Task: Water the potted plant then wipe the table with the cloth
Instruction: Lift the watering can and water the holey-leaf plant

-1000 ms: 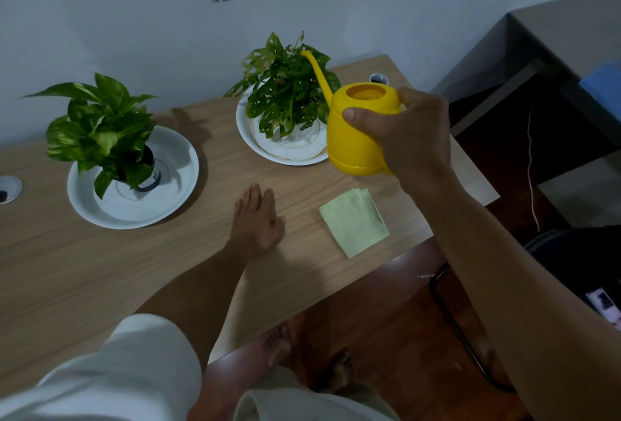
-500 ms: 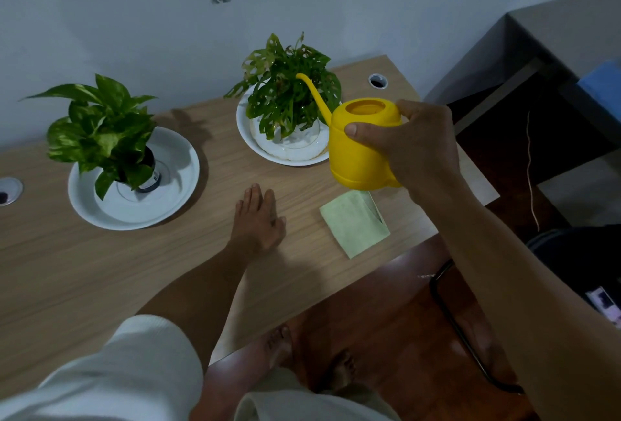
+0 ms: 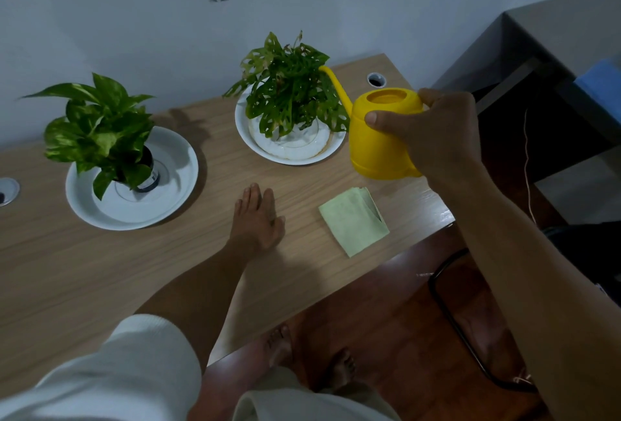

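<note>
My right hand (image 3: 433, 131) grips a yellow watering can (image 3: 376, 145) just above the table's right end. Its thin spout points up and left, and the tip touches the leaves of a dark green potted plant (image 3: 289, 91) that stands in a white dish (image 3: 292, 151). A folded pale green cloth (image 3: 353, 219) lies flat near the front edge, below the can. Left of the cloth, my left hand (image 3: 258, 219) rests palm down on the wooden table (image 3: 100, 269) with its fingers together and holds nothing.
A second plant (image 3: 97, 131) with light green leaves stands in a white dish (image 3: 174, 178) at the left. Cable holes sit at the back right (image 3: 375, 79) and far left (image 3: 6, 190). Beyond the right edge are a grey desk (image 3: 554, 34) and a black chair frame (image 3: 447, 313).
My right hand has moved the watering can right and down toward the table's right end and tilted it back to level. The spout has drawn back from the plant. My left hand has not moved.
</note>
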Demonstrator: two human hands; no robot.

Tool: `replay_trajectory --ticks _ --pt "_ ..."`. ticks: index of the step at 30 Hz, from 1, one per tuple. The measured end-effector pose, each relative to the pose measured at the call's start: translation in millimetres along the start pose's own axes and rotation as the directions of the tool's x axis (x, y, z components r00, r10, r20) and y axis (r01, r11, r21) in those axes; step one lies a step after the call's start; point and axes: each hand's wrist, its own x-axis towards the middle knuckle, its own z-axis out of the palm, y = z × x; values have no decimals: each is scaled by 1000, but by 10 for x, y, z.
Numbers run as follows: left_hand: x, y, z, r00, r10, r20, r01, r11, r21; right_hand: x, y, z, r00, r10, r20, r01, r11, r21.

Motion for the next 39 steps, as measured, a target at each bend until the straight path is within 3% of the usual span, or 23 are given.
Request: replay_trajectory --ticks 14,31,39 --pt "-3 -1 2 1000 -4 -1 4 1000 -13 149 -102 187 991 -127 -39 124 991 -58" --pt "-18 18 -23 999 -35 24 35 999 -6 3 -98 17 999 -33 41 38 991 -132" --pt "-3 8 -4 999 -30 20 30 1000 -1 12 -160 -108 996 -87 -7 86 990 -108"
